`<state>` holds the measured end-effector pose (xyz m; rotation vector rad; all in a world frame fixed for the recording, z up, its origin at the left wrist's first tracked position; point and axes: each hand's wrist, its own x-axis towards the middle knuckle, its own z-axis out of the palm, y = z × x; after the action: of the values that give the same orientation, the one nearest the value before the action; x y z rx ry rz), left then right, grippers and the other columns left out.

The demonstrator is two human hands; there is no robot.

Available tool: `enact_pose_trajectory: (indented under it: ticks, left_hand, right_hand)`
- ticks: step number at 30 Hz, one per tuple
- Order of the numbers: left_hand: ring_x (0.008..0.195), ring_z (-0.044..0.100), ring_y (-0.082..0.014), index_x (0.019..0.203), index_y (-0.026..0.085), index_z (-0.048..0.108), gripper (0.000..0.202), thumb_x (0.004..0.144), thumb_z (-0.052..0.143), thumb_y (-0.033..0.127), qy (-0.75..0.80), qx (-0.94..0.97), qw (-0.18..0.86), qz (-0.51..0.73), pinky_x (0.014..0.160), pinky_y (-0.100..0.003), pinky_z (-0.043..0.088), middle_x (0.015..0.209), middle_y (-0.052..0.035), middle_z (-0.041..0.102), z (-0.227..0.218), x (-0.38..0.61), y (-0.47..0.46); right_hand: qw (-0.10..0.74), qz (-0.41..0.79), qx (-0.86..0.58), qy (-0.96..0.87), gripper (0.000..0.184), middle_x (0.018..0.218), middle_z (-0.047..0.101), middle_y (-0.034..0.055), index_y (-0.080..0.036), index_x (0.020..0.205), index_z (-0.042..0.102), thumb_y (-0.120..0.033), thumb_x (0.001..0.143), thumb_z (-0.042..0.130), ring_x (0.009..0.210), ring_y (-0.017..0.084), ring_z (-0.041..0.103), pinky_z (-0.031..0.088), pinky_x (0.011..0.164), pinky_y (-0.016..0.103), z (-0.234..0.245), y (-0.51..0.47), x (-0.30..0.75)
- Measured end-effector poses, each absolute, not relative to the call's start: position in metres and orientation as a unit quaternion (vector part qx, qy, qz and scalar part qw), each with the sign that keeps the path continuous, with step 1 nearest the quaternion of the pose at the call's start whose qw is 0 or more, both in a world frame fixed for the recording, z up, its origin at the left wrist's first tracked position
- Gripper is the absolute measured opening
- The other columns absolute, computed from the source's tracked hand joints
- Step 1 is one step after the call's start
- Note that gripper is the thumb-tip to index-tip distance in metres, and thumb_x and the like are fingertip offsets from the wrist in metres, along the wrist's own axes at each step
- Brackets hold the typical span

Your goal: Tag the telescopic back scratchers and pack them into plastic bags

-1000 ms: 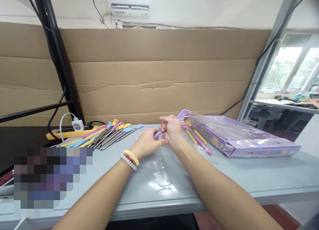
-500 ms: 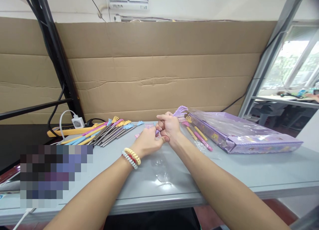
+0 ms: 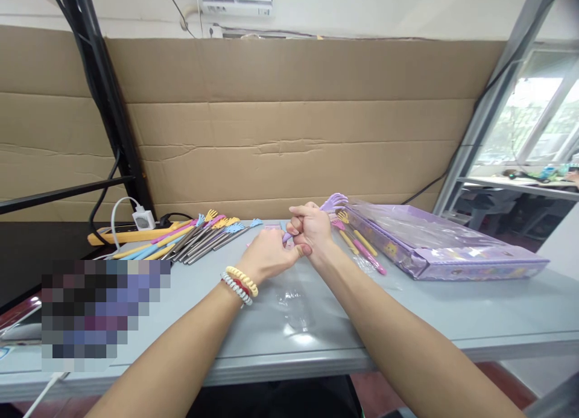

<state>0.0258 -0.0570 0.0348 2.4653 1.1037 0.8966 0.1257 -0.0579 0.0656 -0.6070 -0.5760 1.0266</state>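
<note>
A purple back scratcher (image 3: pixel 335 201) with a hand-shaped head points up and right out of my right hand (image 3: pixel 312 230). My right fingers are curled round its shaft, most of which they hide. My left hand (image 3: pixel 270 252) is closed on the purple handle end, and a short purple stretch shows between the two hands. Just beyond the right hand lie a pink back scratcher (image 3: pixel 365 254) and yellow ones (image 3: pixel 364 242). A clear plastic wrapper (image 3: pixel 294 306) rests on the table below my hands.
Several back scratchers with metal shafts (image 3: pixel 212 240) lie piled at the left, near a white plug (image 3: pixel 143 218) on a yellow power strip. A purple box (image 3: pixel 479 264) with clear film stands at the right. Cardboard (image 3: pixel 289 122) walls off the back of the grey table (image 3: pixel 474 321).
Both hands keep their hold on the purple back scratcher, with a little more purple showing between them. The whole view has shifted slightly.
</note>
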Motion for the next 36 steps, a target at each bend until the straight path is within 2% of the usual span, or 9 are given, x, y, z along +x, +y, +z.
enact_pose_trajectory:
  ticks: [5,10,13,21,27,36]
  left_hand:
    - [0.052,0.034,-0.0100,0.060,0.018,0.043,0.044,0.065,0.054,0.060,0.349,0.867,0.171,0.313,0.050,-0.025,0.025,0.057,0.0029,0.043,0.030,0.027,-0.049]
    - [0.057,0.038,-0.0097,0.073,0.017,0.048,0.036,0.071,0.053,0.052,0.264,0.857,0.318,0.308,0.053,-0.023,0.030,0.065,0.0026,0.044,0.032,0.026,-0.046]
    - [0.056,0.037,-0.0091,0.072,0.017,0.047,0.033,0.075,0.051,0.050,0.260,0.849,0.357,0.291,0.052,-0.023,0.030,0.063,0.0035,0.041,0.032,0.025,-0.046]
    - [0.054,0.036,-0.0102,0.063,0.017,0.049,0.038,0.074,0.048,0.053,0.308,0.854,0.259,0.330,0.051,-0.024,0.029,0.055,0.0037,0.041,0.032,0.030,-0.051]
    - [0.049,0.036,-0.0101,0.059,0.018,0.047,0.043,0.069,0.050,0.060,0.354,0.833,0.293,0.310,0.048,-0.024,0.027,0.050,0.0042,0.039,0.038,0.028,-0.055]
    - [0.046,0.037,-0.0104,0.055,0.019,0.042,0.046,0.066,0.051,0.063,0.359,0.832,0.308,0.290,0.047,-0.024,0.025,0.047,0.0039,0.040,0.040,0.025,-0.053]
  right_hand:
    - [0.797,0.445,-0.281,-0.297,0.049,0.032,0.019,-0.0147,-0.021,0.055,0.014,-0.007,0.049,0.060,0.024,0.002,0.018,0.018,0.026,0.018,0.062,-0.055,0.128]
    - [0.790,0.431,-0.297,-0.319,0.047,0.031,0.018,-0.0149,-0.022,0.055,0.016,-0.010,0.050,0.062,0.024,0.004,0.020,0.018,0.026,0.019,0.058,-0.053,0.130]
    - [0.781,0.436,-0.296,-0.336,0.045,0.031,0.019,-0.0149,-0.022,0.055,0.018,-0.010,0.050,0.062,0.024,0.004,0.020,0.018,0.025,0.019,0.056,-0.052,0.127]
    - [0.777,0.459,-0.286,-0.322,0.045,0.030,0.023,-0.0143,-0.021,0.054,0.016,-0.007,0.051,0.059,0.023,0.004,0.020,0.019,0.024,0.018,0.059,-0.057,0.123]
    - [0.780,0.472,-0.309,-0.272,0.045,0.030,0.021,-0.0147,-0.021,0.057,0.014,-0.003,0.051,0.055,0.024,0.003,0.019,0.018,0.025,0.017,0.063,-0.056,0.124]
    - [0.780,0.474,-0.316,-0.258,0.040,0.030,0.021,-0.0132,-0.021,0.055,0.017,-0.002,0.055,0.053,0.024,0.004,0.019,0.018,0.026,0.018,0.062,-0.055,0.126]
